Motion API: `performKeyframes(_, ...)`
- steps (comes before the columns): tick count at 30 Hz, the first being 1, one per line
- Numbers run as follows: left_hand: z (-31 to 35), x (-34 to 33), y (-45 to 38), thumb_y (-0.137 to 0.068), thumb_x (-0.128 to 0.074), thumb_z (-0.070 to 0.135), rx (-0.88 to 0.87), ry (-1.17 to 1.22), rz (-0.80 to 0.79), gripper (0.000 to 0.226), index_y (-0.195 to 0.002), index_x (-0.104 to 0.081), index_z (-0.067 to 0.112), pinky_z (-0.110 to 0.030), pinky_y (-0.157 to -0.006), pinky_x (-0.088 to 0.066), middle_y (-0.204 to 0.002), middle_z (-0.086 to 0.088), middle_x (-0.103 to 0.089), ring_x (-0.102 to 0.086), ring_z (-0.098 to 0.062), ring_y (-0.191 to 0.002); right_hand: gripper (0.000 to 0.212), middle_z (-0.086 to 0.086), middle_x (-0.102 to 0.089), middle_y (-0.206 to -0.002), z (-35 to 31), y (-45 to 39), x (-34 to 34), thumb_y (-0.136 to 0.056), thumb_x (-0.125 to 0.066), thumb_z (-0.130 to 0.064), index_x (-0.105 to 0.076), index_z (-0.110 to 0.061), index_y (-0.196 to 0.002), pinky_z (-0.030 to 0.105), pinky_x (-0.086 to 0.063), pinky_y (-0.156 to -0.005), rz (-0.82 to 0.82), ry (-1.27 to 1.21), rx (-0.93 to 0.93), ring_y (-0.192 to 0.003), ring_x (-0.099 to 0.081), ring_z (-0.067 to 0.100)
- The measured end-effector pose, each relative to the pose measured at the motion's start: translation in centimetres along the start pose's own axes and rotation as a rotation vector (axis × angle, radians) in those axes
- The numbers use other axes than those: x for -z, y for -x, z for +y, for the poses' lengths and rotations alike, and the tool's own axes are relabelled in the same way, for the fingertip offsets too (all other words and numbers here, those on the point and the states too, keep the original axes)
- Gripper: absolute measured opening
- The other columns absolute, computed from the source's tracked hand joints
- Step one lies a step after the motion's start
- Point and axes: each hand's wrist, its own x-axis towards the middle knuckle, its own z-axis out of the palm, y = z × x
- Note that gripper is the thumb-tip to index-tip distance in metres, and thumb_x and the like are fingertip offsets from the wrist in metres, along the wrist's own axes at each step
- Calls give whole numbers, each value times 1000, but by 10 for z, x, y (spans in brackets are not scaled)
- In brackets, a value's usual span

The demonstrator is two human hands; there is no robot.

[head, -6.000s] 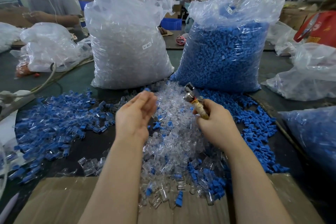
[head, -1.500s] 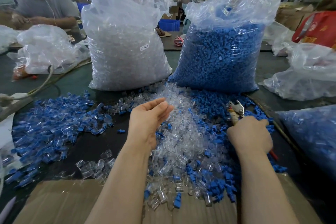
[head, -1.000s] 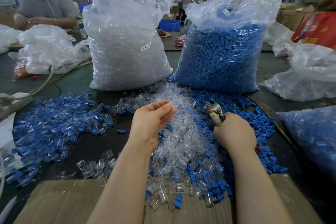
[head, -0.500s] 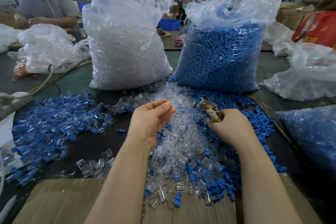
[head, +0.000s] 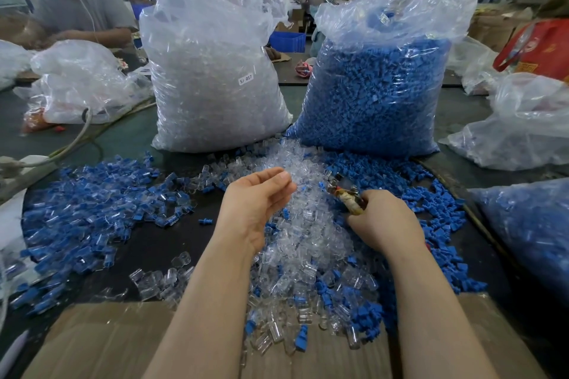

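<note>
My right hand (head: 385,221) grips a pair of small pliers (head: 346,194) by taped handles, metal jaws pointing up and left over the pile of clear plastic caps (head: 304,243). My left hand (head: 255,206) hovers palm-up over the left side of that pile, fingers straight and close together, with nothing visible in it. Loose blue plastic caps (head: 431,194) lie to the right of the clear pile. A spread of joined blue-and-clear pieces (head: 89,209) covers the dark table on the left.
Two tall plastic bags stand behind the piles: a bag of clear caps (head: 215,77) and a bag of blue caps (head: 378,86). Cardboard (head: 101,344) lies at the near edge. More bags sit at the right (head: 529,237) and left (head: 80,83). A person (head: 77,6) works at the far left.
My right hand has brought the pliers from the right side of the blue caps leftward, toward my left hand. My left hand has stayed nearly still, palm up.
</note>
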Motion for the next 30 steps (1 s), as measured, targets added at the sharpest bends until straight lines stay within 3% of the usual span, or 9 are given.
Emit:
performKeyframes(14,-1,-2,2,-86,-70,4,-4,-30,-13,9,-93,-67,10,-25,-75,-60,-78,-3,-76,-74,-13,-74,9,3,-58,-76,-1,1,-6,-85,-59,-27,-56,-18,-84,30,-34,-53,125,-17,-11,-68,-53,25)
performKeyframes(20,-1,-2,3,-86,-71,6,-5,-50,-13,10,-94,-67,11,-28,-79,-58,-79,-3,-76,-73,-13,-75,11,-1,-59,-81,-3,3,-6,-86,-62,-34,-57,-24,-85,31,-38,-57,77,5,65,-75,-56,25)
performKeyframes(30,-2,-2,4,-85,-72,6,-1,-59,-15,10,-93,-68,10,-28,-80,-59,-79,-3,-76,-73,-13,-74,9,0,-57,-78,-4,1,-8,-83,-63,-24,-55,-21,-81,30,-36,-53,37,-11,19,-71,-56,23)
